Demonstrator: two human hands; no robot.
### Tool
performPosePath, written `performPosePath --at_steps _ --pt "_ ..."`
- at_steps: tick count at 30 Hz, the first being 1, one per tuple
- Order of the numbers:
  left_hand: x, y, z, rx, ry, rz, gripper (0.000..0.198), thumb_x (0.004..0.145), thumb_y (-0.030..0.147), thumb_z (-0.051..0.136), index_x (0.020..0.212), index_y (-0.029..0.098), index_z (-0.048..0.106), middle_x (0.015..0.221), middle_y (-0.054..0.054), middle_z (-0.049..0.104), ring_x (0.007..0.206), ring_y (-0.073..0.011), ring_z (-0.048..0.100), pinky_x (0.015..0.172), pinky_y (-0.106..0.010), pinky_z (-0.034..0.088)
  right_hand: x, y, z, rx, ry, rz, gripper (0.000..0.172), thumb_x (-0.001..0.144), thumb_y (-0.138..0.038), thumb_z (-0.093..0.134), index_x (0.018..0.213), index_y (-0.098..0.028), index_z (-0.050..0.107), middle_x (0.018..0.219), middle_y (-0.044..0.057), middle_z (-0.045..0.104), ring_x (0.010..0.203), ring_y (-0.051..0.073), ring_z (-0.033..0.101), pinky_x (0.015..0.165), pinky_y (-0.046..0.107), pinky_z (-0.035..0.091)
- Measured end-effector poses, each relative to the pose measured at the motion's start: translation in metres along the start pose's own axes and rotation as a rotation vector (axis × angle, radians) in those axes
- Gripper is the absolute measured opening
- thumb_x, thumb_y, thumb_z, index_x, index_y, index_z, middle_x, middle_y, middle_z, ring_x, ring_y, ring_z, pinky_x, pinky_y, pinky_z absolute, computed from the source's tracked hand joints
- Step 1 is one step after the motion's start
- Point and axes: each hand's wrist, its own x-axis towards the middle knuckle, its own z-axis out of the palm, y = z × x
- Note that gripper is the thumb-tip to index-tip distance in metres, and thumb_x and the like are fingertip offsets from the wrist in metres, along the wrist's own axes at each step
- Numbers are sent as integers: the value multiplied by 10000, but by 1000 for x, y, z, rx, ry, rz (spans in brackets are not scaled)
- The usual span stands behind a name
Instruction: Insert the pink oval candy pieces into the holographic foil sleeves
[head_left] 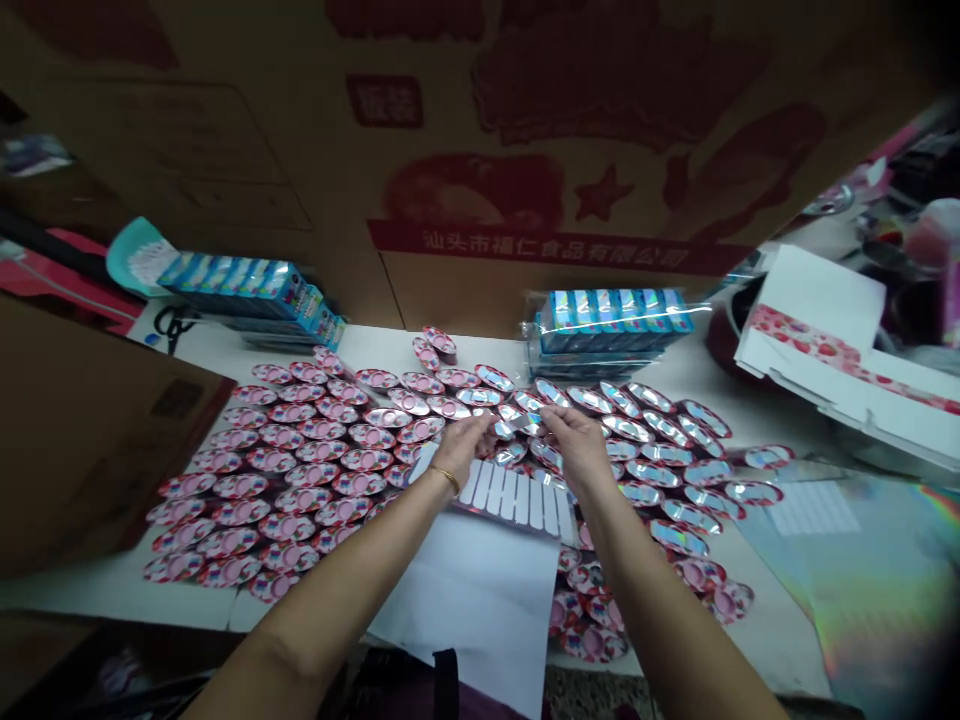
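A small shiny sticker [519,424] is stretched between my two hands, over the oval tops of the pink-and-red packs. My left hand [461,448], with a gold bangle at the wrist, pinches its left end. Fingers of my right hand [576,440] are closed on the other end. Just below them lies a sticker sheet [517,497] with a row of pale oblong strips, on top of white backing paper [480,570]. Around my hands, several packs [628,429] carry silvery stickers, while packs on the left [365,460] show plain pink ovals.
A large printed carton [465,270] walls off the back. Blue boxes in clear wrap [615,325] stand at its foot, with another blue stack [247,290] to the left near black scissors [172,322]. Iridescent sheets [877,570] lie right, below a white strawberry-print box [817,310].
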Motion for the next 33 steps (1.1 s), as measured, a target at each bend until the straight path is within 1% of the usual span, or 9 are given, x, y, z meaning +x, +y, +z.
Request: performPosePath --at_steps 3,6,10,15,20,24,28,30,33 --pt "9 10 -11 -61 47 13 363 510 294 752 796 103 634 686 -30 635 581 -84 541 545 -194 400 9 9 22 77 7 70 321 534 -393 706 722 -144 630 531 -28 571 485 82 486 467 201 337" --pt "25 16 -28 -56 112 62 312 526 224 723 794 104 619 659 -19 629 560 -86 545 544 -201 422 20 20 50 134 29 92 301 513 -350 708 720 -145 630 535 -36 571 485 85 491 470 202 338" --pt "59 25 -54 94 238 205 238 585 155 640 814 116 591 585 24 573 503 -67 504 523 -190 413 42 40 92 83 158 -46 260 555 -351 655 711 -144 630 601 -21 599 559 113 517 575 245 403" --pt "97 39 -72 615 383 299 211 648 121 560 856 149 585 575 35 554 527 -91 509 573 -212 409 64 57 123 -404 355 -299 196 651 -324 555 683 -152 645 717 38 608 710 166 511 715 299 383" --pt "106 43 -72 1047 396 388 248 700 164 543 946 189 563 720 -1 621 704 -137 567 707 -243 406 67 58 133 -759 447 -334 179 727 -284 488 708 -189 639 796 57 602 817 205 464 757 331 298" --pt "105 43 -69 1165 394 410 264 721 164 516 982 199 545 762 -30 611 768 -170 562 713 -260 395 69 55 135 -902 395 -295 178 747 -266 470 733 -194 633 855 67 589 865 220 440 759 339 266" --pt "101 43 -68 1157 407 437 308 709 110 492 1005 186 529 825 -61 580 789 -192 549 718 -281 388 69 48 128 -1035 335 -286 216 769 -259 458 896 -175 612 896 92 575 853 225 435 746 342 261" --pt "100 42 -68 1171 362 486 280 714 90 465 962 189 548 900 -70 553 814 -189 535 737 -286 385 66 43 122 -1179 189 -406 232 799 -233 428 935 -192 611 920 100 568 857 228 434 744 349 260" --pt "100 43 -72 1270 241 557 222 751 95 408 805 193 599 897 -66 535 837 -184 512 777 -291 376 64 34 114 -1449 -148 -643 302 825 -180 385 1055 -218 575 1007 121 550 918 246 428 770 374 261"
